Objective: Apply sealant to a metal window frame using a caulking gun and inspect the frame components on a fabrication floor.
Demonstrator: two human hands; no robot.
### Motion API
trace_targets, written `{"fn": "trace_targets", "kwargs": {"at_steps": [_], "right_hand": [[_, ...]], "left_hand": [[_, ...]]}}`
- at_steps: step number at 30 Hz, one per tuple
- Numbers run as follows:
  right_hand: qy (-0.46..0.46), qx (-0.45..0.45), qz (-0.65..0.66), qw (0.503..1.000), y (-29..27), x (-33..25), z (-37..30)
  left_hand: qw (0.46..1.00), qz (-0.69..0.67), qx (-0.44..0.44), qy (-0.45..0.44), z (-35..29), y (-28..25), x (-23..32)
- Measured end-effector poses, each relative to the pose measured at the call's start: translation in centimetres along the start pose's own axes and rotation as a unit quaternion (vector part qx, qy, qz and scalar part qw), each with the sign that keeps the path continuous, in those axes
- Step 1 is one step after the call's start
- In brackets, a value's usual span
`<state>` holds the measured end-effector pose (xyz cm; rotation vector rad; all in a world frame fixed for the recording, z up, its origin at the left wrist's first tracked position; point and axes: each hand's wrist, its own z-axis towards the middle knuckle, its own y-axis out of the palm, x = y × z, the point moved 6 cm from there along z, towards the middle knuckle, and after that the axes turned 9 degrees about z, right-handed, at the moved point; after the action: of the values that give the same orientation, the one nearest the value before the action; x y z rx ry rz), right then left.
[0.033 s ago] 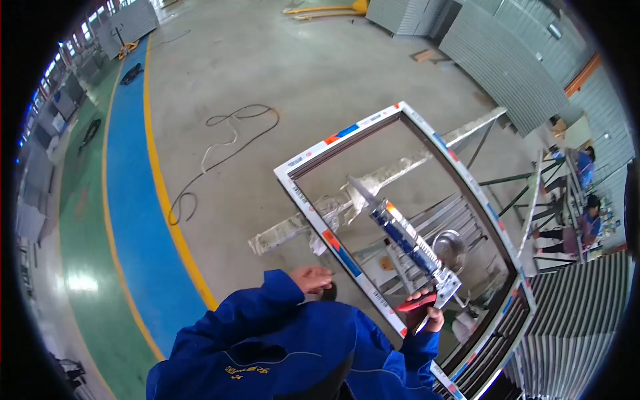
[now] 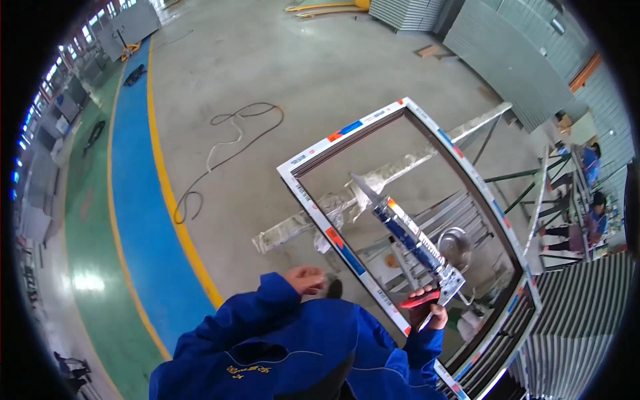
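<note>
My right hand (image 2: pixel 437 317) is wrapped around the handle and red trigger of a caulking gun (image 2: pixel 408 235). The gun holds a dark blue tube, and its grey nozzle slants up to the left, over the opening of a window frame (image 2: pixel 360 127). White film with red and blue patches covers the frame's face; its inner edges are dark brown. To the left of the frame, apart from it, my left hand (image 2: pixel 305 280) hovers before my body with fingers curled together. Whatever those fingers hold, if anything, is too small to make out.
Under the frame runs a support beam (image 2: pixel 287 230) wrapped in pale material. A metal bowl (image 2: pixel 455 245) shows through the opening. A cable (image 2: pixel 257 137) loops across the floor. Two people work at a rack (image 2: pixel 580 207) on the right, beyond ribbed grey panels (image 2: pixel 580 300).
The whole view has shifted slightly, with the scene sitting a little further right. My left hand has drawn slightly left, its fingers more curled. The right hand's grip is the same.
</note>
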<state>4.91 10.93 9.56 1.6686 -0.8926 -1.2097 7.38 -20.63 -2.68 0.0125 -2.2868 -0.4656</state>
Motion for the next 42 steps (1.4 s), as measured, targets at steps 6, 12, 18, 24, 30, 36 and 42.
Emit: {"fn": "trace_targets", "kwargs": {"at_steps": [6,12,18,24,30,36,42], "right_hand": [[0.075,0.065,0.013,0.995,-6.1,1.6,4.6],[0.150,0.031,0.023,0.988,-10.4,4.8,11.0],[0.200,0.039,0.005,0.979,-11.9,7.3,15.0],[0.237,0.027,-0.004,0.971,-12.9,8.9,17.5],[0.249,0.038,0.017,0.968,-14.2,10.3,19.0],[0.260,0.038,0.028,0.964,-14.3,10.9,19.8],[0.270,0.015,0.066,0.960,-13.3,11.2,20.1]], "left_hand": [[0.946,-0.134,0.293,-0.032,-6.3,-8.3,-6.7],[0.872,-0.239,0.426,-0.027,-10.5,-9.4,-10.5],[0.832,-0.254,0.492,-0.037,-13.1,-8.6,-13.4],[0.805,-0.218,0.547,-0.075,-14.5,-8.6,-16.7],[0.801,-0.215,0.551,-0.092,-14.8,-8.7,-18.1],[0.799,-0.207,0.558,-0.088,-14.8,-8.4,-18.0],[0.805,-0.191,0.552,-0.101,-15.1,-8.7,-18.0]]}}
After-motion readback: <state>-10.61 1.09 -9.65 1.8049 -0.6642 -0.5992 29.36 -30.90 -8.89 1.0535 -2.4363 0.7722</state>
